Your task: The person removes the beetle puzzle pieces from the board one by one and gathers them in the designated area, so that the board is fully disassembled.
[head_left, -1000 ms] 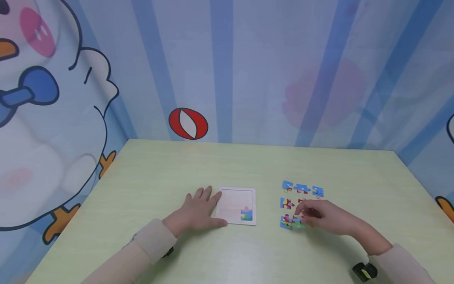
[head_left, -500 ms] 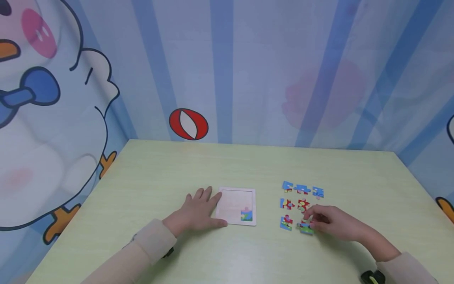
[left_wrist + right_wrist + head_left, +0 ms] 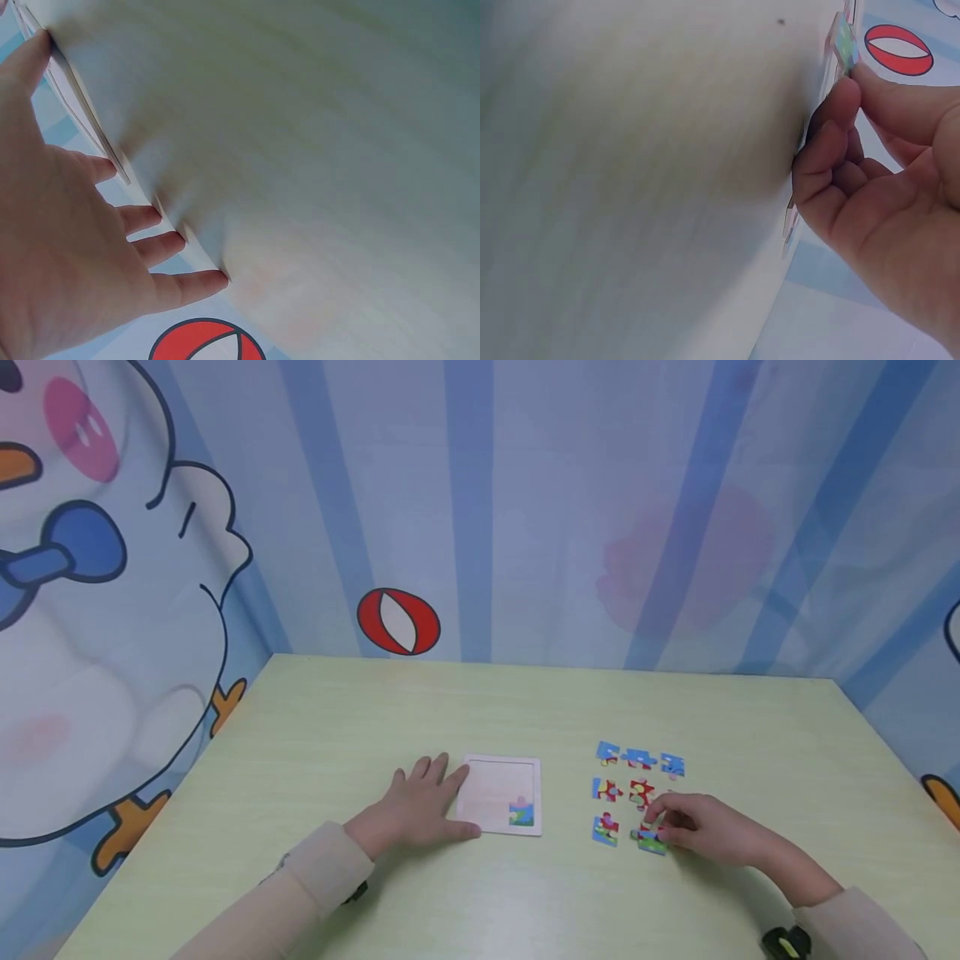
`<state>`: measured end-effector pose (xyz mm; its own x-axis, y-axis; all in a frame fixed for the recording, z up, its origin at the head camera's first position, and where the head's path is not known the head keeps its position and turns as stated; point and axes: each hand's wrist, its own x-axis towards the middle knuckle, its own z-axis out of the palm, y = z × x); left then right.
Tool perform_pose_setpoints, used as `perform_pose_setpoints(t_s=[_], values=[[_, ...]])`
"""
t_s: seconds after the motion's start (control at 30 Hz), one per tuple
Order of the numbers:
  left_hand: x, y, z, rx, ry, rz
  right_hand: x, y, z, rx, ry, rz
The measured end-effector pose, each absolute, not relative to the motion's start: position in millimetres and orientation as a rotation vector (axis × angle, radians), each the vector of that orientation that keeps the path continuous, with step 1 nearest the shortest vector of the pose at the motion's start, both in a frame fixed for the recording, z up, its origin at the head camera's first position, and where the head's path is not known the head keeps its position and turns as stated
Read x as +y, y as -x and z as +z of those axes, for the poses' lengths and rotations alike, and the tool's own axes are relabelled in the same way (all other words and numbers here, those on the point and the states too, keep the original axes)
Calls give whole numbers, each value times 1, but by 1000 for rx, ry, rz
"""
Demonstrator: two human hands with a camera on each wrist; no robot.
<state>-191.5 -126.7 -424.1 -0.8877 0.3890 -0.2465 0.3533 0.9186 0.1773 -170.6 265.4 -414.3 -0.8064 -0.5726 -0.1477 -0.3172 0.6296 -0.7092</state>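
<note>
My left hand (image 3: 422, 806) lies with spread, straight fingers on the table, thumb and index finger at the left edge of a white puzzle tray (image 3: 487, 833). One blue-and-green puzzle piece (image 3: 522, 814) sits in the tray's lower right corner. Over at the right, my right hand (image 3: 705, 828) pinches a green puzzle piece (image 3: 651, 841) between thumb and fingers; the right wrist view shows that green piece (image 3: 845, 43) tilted at the fingertips. Beside it lies a blue-and-red corner piece (image 3: 605, 830). The right hand partly hides a piece in the middle row.
Loose puzzle pieces lie in rows right of the tray, among them a blue piece (image 3: 639, 759), a red-and-yellow piece (image 3: 606, 790) and a red piece (image 3: 641, 792). The pale wooden table (image 3: 375, 710) ends at a blue striped cloth backdrop (image 3: 540, 527).
The right hand has shifted to the right with the green puzzle piece, away from the blue-and-red corner piece, uncovering the red middle piece. The left hand and tray have stayed put.
</note>
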Motion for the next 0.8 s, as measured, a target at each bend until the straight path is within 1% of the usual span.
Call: perform_pose_setpoints(t_s=[0.27, 0.8], values=[[-128, 191, -421, 2802, -571, 192, 262, 172, -418, 2550, 661, -900], [-127, 191, -422, 2799, -561, 206, 260, 170, -418, 2583, 605, -868]])
